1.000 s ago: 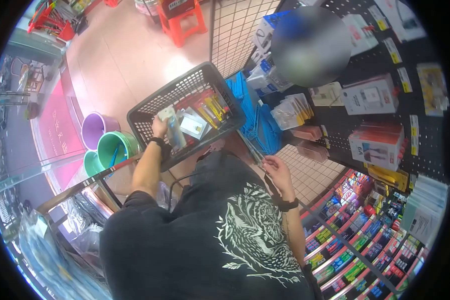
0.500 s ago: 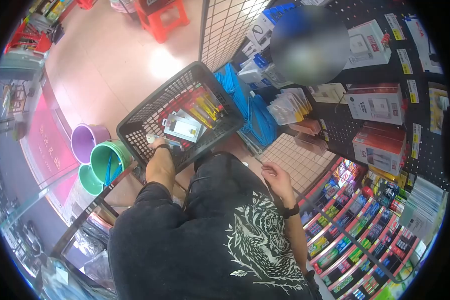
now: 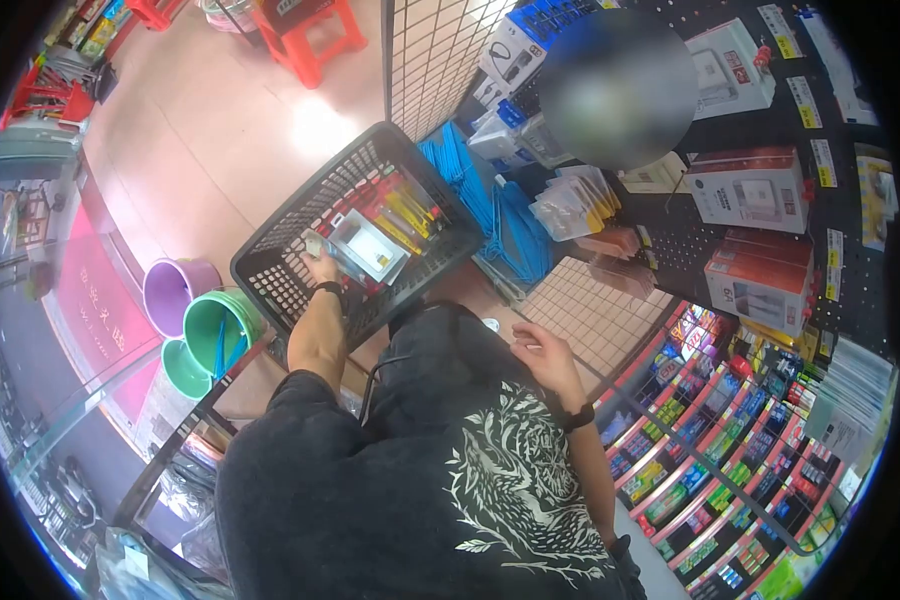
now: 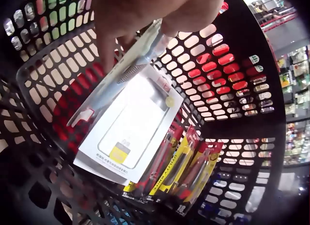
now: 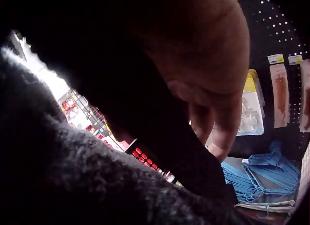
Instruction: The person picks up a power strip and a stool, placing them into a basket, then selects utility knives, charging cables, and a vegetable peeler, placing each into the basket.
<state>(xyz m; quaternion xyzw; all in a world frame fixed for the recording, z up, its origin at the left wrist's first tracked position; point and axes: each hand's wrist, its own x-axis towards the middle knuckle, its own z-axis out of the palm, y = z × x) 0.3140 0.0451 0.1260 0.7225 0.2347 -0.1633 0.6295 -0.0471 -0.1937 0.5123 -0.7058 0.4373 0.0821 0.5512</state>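
Note:
In the left wrist view my left hand [image 4: 155, 12] grips a flat carded pack [image 4: 116, 77] with a clear plastic front, seen nearly edge-on. That hand reaches down into a black plastic shopping basket [image 3: 300, 195]. The pack stands tilted against a white flat box [image 4: 140, 123] with a phone-like outline and a yellow mark. Beside the box lie several carded utility knives [image 4: 177, 167] in yellow and red packaging. My right hand [image 3: 552, 362] hangs in front of my right side, fingers loosely bent and holding nothing.
Blue hangers [image 3: 510, 230] lie right of the basket, below a black pegboard [image 3: 660, 225] with hanging boxed goods. Purple [image 3: 175, 300] and green buckets [image 3: 215, 335] stand at left. A red stool [image 3: 315, 45] is at the back, and a candy rack [image 3: 710, 460] at lower right.
My left hand has lowered the carded pack into the basket, against the white box. My right hand has shifted slightly, its fingers looser. The head view has turned a little.

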